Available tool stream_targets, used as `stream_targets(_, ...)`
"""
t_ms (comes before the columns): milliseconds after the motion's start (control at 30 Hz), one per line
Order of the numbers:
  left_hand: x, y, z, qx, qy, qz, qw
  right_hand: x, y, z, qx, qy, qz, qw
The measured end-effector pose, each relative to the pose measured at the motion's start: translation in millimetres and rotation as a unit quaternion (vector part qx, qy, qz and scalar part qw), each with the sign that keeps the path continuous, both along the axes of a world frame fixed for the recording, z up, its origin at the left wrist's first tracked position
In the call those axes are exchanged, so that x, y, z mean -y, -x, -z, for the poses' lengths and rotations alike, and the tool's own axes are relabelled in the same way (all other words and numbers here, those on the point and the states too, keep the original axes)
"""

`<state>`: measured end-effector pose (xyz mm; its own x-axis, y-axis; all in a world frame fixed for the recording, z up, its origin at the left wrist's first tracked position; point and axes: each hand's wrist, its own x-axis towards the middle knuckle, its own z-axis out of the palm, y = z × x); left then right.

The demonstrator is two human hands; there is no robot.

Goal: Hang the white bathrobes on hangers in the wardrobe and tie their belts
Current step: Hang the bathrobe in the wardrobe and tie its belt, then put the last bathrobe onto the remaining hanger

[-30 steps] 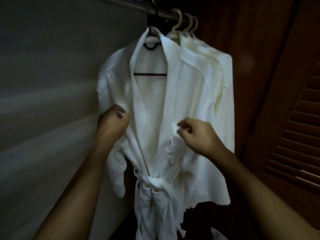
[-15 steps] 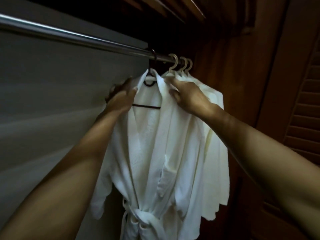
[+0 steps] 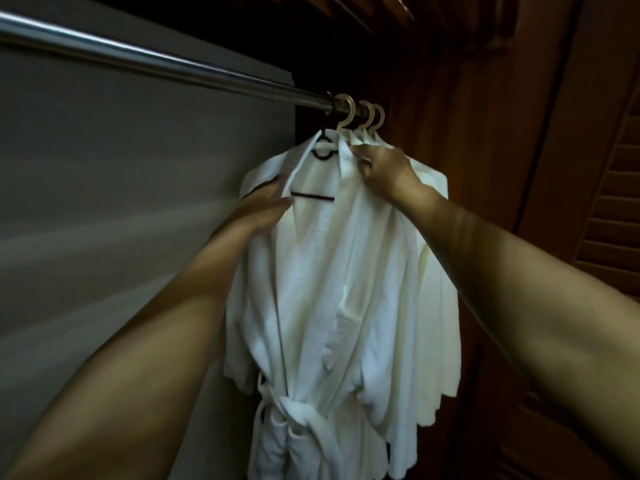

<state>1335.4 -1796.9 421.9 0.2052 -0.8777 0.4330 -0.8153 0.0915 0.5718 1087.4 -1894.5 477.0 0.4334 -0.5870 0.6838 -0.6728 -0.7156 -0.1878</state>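
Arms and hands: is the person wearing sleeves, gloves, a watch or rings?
No. The left hand and right hand are bare, without gloves. Both forearms are bare as far as the picture shows, with no sleeves, watch or bracelet. No rings show, though the light is dim.

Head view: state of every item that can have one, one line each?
Front white bathrobe: hanging on dark hanger.
White belt: tied at the waist.
Dark hanger: hooked on the metal rail.
Cream bathrobes behind: hanging on cream hangers.
Left hand: flat against the robe's shoulder.
Right hand: pinching the collar.
Louvred wooden door: open.
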Motion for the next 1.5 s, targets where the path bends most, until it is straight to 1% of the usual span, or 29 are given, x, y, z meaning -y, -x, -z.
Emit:
stream_targets(133,-17,4,30,-0.049,-0.002,-0.010,0.999,-19,10,13,0.015,0.027,-0.024,0.999)
stream_targets(200,-25,9,47,-0.077,0.016,-0.037,0.996,-25,22,28,0.013,0.022,-0.002,1.000)
stream_targets(233,-29,10,57,-0.097,0.020,-0.042,0.994,-28,30,39,0.028,-0.001,0.014,1.000)
stream_targets(333,-46,15,91,-0.174,-0.003,-0.017,0.985,-39,61,85,0.145,-0.097,0.027,0.984)
stream_targets(400,-54,19,113,-0.213,-0.011,-0.004,0.977,-49,79,124,0.177,-0.168,0.057,0.968)
stream_targets(467,-62,26,139,-0.213,-0.033,0.003,0.976,-63,93,165,0.181,-0.239,0.071,0.951)
stream_targets(533,-72,36,167,-0.201,-0.062,0.015,0.978,-79,106,207,0.176,-0.298,0.049,0.937)
stream_targets(600,-80,43,197,-0.195,-0.088,0.017,0.977,-95,122,252,0.142,-0.356,0.046,0.922)
stream_targets(667,-86,46,228,-0.196,-0.113,0.008,0.974,-109,141,294,0.108,-0.410,0.078,0.902)
stream_targets(733,-93,55,254,-0.190,-0.133,0.003,0.973,-121,160,320,0.091,-0.461,0.101,0.877)
stream_targets(767,-98,62,265,-0.191,-0.137,0.007,0.972,-129,169,327,0.103,-0.470,0.094,0.872)
stream_targets(800,-103,70,272,-0.189,-0.138,0.014,0.972,-135,177,333,0.136,-0.463,0.082,0.872)
stream_targets(833,-108,78,278,-0.187,-0.139,0.025,0.972,-141,183,337,0.181,-0.441,0.075,0.876)
stream_targets(867,-111,91,286,-0.182,-0.145,0.035,0.972,-149,197,342,0.222,-0.413,0.090,0.879)
stream_targets(900,-116,99,291,-0.179,-0.151,0.038,0.971,-156,205,344,0.241,-0.391,0.111,0.882)
stream_targets(933,-120,107,295,-0.178,-0.159,0.040,0.970,-163,215,349,0.238,-0.381,0.133,0.883)
stream_targets(1000,-125,135,305,-0.176,-0.174,0.056,0.967,-182,246,368,0.206,-0.400,0.170,0.877)
stream_targets(1067,-131,168,313,-0.166,-0.184,0.083,0.965,-205,281,390,0.190,-0.423,0.201,0.863)
stream_targets(1133,-138,206,322,-0.154,-0.191,0.120,0.962,-233,318,407,0.209,-0.426,0.223,0.851)
stream_targets(1167,-144,228,325,-0.150,-0.202,0.147,0.957,-248,337,416,0.231,-0.436,0.230,0.839)
stream_targets(1233,-156,272,329,-0.158,-0.230,0.194,0.940,-282,376,432,0.273,-0.460,0.244,0.809)
stream_targets(1400,-196,394,341,-0.149,-0.286,0.280,0.904,-384,478,453,0.340,-0.451,0.281,0.776)
stream_targets(1500,-224,472,349,-0.134,-0.310,0.332,0.881,-456,537,458,0.358,-0.430,0.331,0.760)
